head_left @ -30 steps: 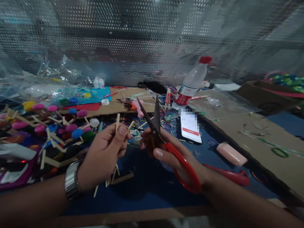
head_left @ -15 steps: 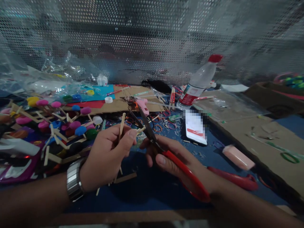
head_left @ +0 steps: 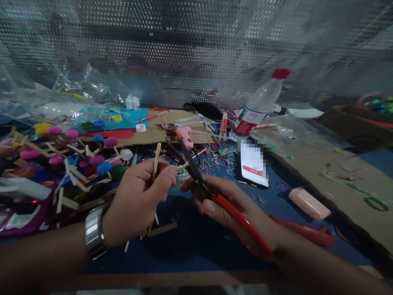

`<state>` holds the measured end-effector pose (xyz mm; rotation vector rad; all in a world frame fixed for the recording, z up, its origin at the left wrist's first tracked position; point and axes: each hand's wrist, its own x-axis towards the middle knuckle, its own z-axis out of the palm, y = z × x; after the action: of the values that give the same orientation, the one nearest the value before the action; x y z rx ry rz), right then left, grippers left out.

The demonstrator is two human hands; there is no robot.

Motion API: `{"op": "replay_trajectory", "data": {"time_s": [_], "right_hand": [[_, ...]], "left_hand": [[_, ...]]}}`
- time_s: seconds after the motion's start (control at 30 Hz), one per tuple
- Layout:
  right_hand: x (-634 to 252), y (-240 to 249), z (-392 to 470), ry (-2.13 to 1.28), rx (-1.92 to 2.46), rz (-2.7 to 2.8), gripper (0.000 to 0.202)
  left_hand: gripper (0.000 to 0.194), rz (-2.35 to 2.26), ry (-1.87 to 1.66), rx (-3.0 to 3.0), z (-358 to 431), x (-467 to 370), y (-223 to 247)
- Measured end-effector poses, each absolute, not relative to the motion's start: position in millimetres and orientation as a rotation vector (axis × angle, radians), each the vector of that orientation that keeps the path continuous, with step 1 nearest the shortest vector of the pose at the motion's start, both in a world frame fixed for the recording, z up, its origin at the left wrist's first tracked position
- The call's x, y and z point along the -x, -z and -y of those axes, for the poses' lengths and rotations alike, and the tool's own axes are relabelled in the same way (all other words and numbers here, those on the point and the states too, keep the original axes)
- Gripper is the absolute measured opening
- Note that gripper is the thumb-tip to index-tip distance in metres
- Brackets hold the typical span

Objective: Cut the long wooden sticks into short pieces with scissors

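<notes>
Between the thumb and fingers of my left hand (head_left: pixel 138 196) are thin wooden sticks. One wooden stick (head_left: pixel 157 157) points up from the fist, and a short stick end (head_left: pixel 182 166) juts out toward the right. My right hand (head_left: pixel 227 203) grips scissors (head_left: pixel 239 223) by their red handles. Their dark blades point up and to the left, slightly parted at the tips, with the lower part of the blades at the short stick end. Whether the blades touch it is hard to tell. More sticks (head_left: pixel 156 220) show below my left hand.
Wooden stick pieces with coloured round caps (head_left: pixel 104 168) crowd the left side. A pink glue gun (head_left: pixel 186 137), a tilted bottle (head_left: pixel 256 108), a phone (head_left: pixel 253 164) and rubber bands (head_left: pixel 204 164) lie beyond my hands. On the right are a red-handled tool (head_left: pixel 302 230) and cardboard (head_left: pixel 331 164).
Very little differs. The view has shifted slightly, and both hands keep almost the same pose, with the scissors still at the short stick end.
</notes>
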<state>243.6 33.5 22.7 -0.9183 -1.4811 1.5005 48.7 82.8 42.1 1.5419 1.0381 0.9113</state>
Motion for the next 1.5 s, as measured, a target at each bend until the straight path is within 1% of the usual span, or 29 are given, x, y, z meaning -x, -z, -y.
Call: {"op": "replay_trajectory", "data": {"time_s": [0.4, 0.5, 0.6, 0.73, 0.83, 1.1, 1.5], "right_hand": [[-239.3, -29.0, -36.1, -1.365, 1.105, 1.529, 0.030], [-236.1, -28.4, -35.6, -1.408, 1.188, 1.474, 0.035], [-235.4, -28.2, -35.0, -1.456, 1.178, 1.428, 0.041], [-237.9, -28.2, -36.0, -1.258, 1.107, 1.495, 0.040], [-239.9, -28.6, -37.1, -1.200, 1.125, 1.511, 0.040], [-242.8, -27.7, -35.3, -1.314, 1.109, 1.552, 0.048], [-242.9, -28.2, -35.3, -1.335, 1.066, 1.533, 0.040]], "left_hand": [[0.031, -1.057, -0.884, -1.635, -82.0, -48.5, -45.0], [0.031, -1.043, -0.896, -1.640, -83.0, -47.9, -43.4], [0.029, -1.042, -0.909, -1.629, -83.8, -48.2, -42.2], [0.025, -1.043, -0.920, -1.589, -83.9, -50.5, -42.7], [0.023, -1.024, -0.930, -1.570, -84.0, -51.7, -42.6], [0.027, -1.033, -0.915, -1.617, -83.8, -49.9, -43.7], [0.026, -1.056, -0.903, -1.662, -84.0, -50.0, -44.3]]}}
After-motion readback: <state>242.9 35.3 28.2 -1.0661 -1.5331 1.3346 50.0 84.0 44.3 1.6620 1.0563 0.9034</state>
